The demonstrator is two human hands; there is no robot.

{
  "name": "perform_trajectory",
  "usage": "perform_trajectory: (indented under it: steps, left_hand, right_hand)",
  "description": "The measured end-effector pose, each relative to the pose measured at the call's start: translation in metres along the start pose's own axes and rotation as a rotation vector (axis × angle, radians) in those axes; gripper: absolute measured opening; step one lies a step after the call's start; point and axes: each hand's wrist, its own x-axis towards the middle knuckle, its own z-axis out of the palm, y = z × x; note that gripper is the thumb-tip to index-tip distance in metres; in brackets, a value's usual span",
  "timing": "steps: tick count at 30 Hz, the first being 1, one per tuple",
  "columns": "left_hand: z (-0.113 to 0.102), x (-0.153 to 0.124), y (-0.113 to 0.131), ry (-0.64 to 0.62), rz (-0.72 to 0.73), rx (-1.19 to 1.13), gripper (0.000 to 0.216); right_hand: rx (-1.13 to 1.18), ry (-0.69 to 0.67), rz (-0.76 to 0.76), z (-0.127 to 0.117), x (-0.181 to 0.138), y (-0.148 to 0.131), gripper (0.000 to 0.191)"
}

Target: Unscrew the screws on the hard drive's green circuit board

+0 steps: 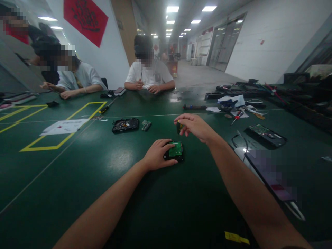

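Observation:
A black hard drive (175,152) with a green circuit board on top lies on the green table (103,180) in front of me. My left hand (157,155) rests on its left side, fingers curled round the edge and holding it down. My right hand (193,126) hovers just above and behind the drive, fingers pinched on a small dark tool with a yellow mark (178,127), likely a screwdriver, pointing down at the board.
Another opened drive (126,125) and a loose circuit board (146,125) lie further back. A third drive (266,134), a red screwdriver (237,117), cables and clutter sit right. Papers (64,126) lie inside yellow floor-tape lines. Two people sit at the far edge.

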Motion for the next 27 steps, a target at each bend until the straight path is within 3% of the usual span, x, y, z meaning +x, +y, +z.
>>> perform_trajectory:
  steps: [7,12,16,21,27]
  left_hand:
    - [-0.0007,0.0002,0.0005,0.000,-0.001,-0.005,0.076]
    - [-0.0007,0.0002,0.0000,-0.013,-0.006,0.010,0.076]
    - [0.0002,0.0003,-0.0003,-0.006,0.004,0.013,0.076]
    - [0.0011,0.0000,-0.0001,0.000,0.006,0.012,0.075]
    - [0.0014,-0.0001,-0.0015,0.005,0.008,-0.001,0.074]
  right_hand:
    - [-0.025,0.034,-0.017,0.0001,0.0024,0.0055,0.006]
    - [-0.075,0.061,-0.016,0.0000,0.0002,0.0046,0.013]
    - [-0.036,0.040,0.005,-0.0011,0.0005,0.0026,0.004]
    - [-0.059,0.049,-0.018,-0.0037,0.0041,0.0060,0.016]
    - [-0.107,0.004,-0.093,-0.0038,0.0024,0.0087,0.015]
